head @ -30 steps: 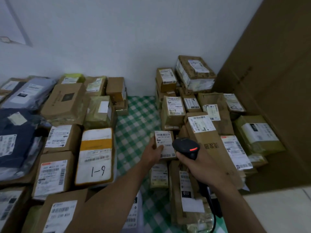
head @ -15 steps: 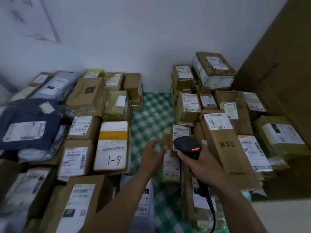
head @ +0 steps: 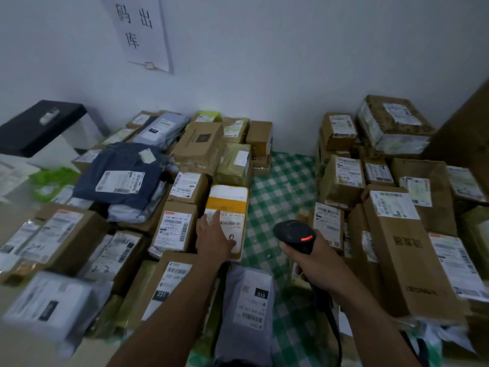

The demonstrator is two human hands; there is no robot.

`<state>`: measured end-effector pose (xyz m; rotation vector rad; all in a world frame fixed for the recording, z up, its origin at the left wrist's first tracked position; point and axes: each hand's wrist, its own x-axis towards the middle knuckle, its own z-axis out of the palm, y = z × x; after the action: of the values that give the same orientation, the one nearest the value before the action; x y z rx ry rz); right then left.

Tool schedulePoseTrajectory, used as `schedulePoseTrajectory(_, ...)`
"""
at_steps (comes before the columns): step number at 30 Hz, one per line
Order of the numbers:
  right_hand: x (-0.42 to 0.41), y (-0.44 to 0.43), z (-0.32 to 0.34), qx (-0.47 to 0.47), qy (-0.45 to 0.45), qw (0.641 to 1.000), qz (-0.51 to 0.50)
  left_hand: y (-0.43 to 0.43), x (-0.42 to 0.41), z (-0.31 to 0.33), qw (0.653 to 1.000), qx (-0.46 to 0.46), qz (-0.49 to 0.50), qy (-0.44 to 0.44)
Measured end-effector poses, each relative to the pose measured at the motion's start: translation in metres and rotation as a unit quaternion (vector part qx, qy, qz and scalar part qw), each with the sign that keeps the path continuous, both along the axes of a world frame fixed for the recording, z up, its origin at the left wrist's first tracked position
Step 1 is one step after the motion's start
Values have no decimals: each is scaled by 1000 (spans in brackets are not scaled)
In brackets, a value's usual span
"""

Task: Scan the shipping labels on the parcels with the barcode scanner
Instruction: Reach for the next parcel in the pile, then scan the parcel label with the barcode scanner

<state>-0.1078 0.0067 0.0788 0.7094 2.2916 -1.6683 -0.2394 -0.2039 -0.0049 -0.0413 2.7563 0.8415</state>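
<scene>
My left hand (head: 214,241) lies with straight fingers on the near half of the flat cardboard parcel with the yellow band and white shipping label (head: 230,205), touching it, not grasping. My right hand (head: 320,266) has its grip clenched round the black pistol-shaped barcode scanner (head: 293,234), which hangs over the green-and-white checked cloth (head: 277,186), right of that parcel. The parcel's long axis runs away from me, barcode just beside my left fingertips, so I judge the scanner must swing left.
</scene>
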Motion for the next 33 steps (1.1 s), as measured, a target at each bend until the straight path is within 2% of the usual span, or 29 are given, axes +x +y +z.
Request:
schedulePoseTrajectory(7, 2, 1, 0, -3, -7, 1000, -9, 9, 2, -8, 1000, 18, -13, -20)
schedulePoseTrajectory(10, -1, 4, -3, 0, 2, 1000, -15, 16, 2, -13, 997, 55, -7, -48)
schedulePoseTrajectory(14, -3, 7, -3, -2, 10, 1000, -15, 16, -5, -23, 997, 69, -12, -31)
schedulePoseTrajectory(18, -8, 8, -3, -8, 15, 1000, -14, 15, -13, -17, 983, 160, -12, -91)
schedulePoseTrajectory(24, -18, 7, 1, -31, 35, 999, -11, 7, -20, -19, 972, 192, 42, -130)
schedulePoseTrajectory(30, -30, 7, -4, -25, 29, 999, -10, 22, -12, -19, 964, 209, -31, -160)
schedulePoseTrajectory(33, -28, 11, -6, -28, 25, 999, -26, 34, -3, -22, 947, 274, -50, -163)
